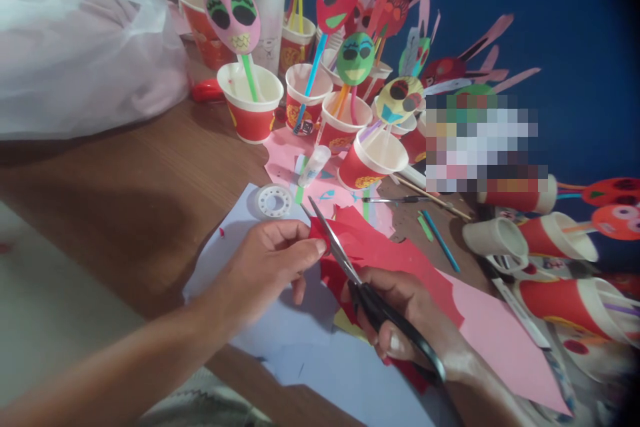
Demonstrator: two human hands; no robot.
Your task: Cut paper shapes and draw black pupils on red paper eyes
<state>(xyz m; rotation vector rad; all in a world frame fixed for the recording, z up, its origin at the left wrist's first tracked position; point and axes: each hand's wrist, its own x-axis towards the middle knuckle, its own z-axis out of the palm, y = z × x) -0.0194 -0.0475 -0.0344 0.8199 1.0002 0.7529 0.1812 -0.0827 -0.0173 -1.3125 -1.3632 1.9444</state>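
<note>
My left hand [273, 257] pinches a small piece of red paper [319, 228] between thumb and fingers. In my right hand [410, 320] is a pair of black-handled scissors [373, 307], its blades slightly apart and pointing up and left, right by the pinched piece. Beneath the scissors lies a larger red paper sheet [400, 267] with ragged cut edges. Pale blue paper [280, 327] and pink paper [505, 347] lie under and around it. A white tape ring [274, 201] rests on the blue paper, just beyond my left hand.
Red-and-white paper cups [253, 113] holding straws with paper faces [233, 13] crowd the table's back and right. A white plastic bag [85, 47] bulges at the left. A clear glue-stick-like tube [315, 165], a pen [400, 199] and a blue straw [440, 240] lie beyond my hands.
</note>
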